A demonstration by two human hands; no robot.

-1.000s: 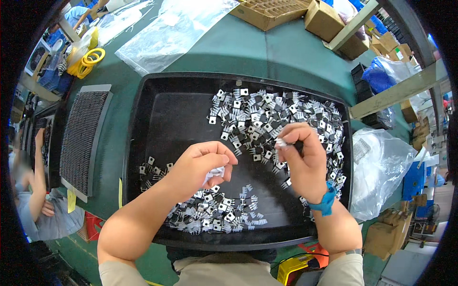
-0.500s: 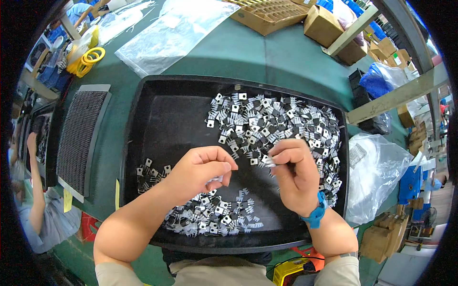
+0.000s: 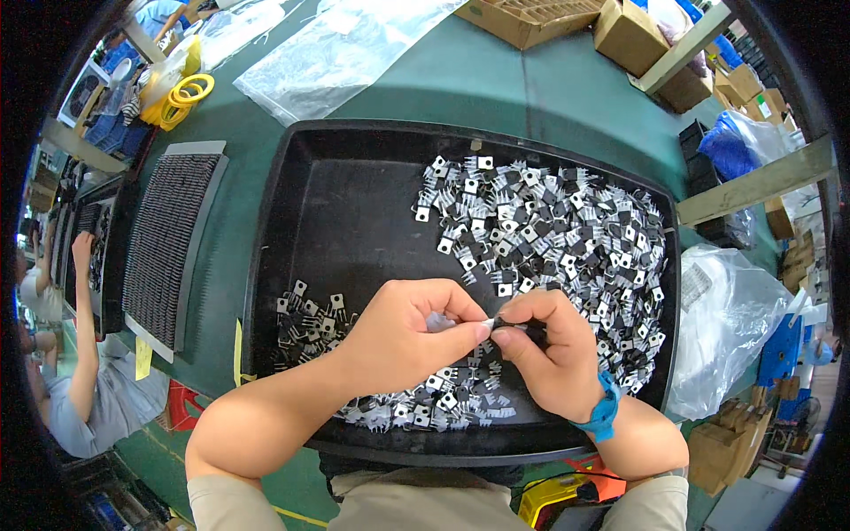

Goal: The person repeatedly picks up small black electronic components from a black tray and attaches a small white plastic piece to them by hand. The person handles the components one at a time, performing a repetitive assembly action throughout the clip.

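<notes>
A black tray (image 3: 354,203) lies on the green table and holds several small black and silver three-legged components. A loose heap (image 3: 549,230) fills its right half; a neater group (image 3: 310,323) lies at the lower left. My left hand (image 3: 403,332) and my right hand (image 3: 549,354) meet over the tray's near middle. Their fingertips pinch one small component (image 3: 494,323) between them. My left hand also cups something small and pale in its palm. A blue band circles my right wrist.
A ribbed black mat (image 3: 164,248) lies left of the tray. Clear plastic bags lie at the back (image 3: 336,53) and at the right (image 3: 730,327). Cardboard boxes (image 3: 629,35) stand at the back right. Yellow tape rolls (image 3: 190,88) sit back left. Another person (image 3: 80,354) works at the far left.
My right hand moved from the heap down and left to meet my left hand. Both hands now pinch together over the tray's near middle.
</notes>
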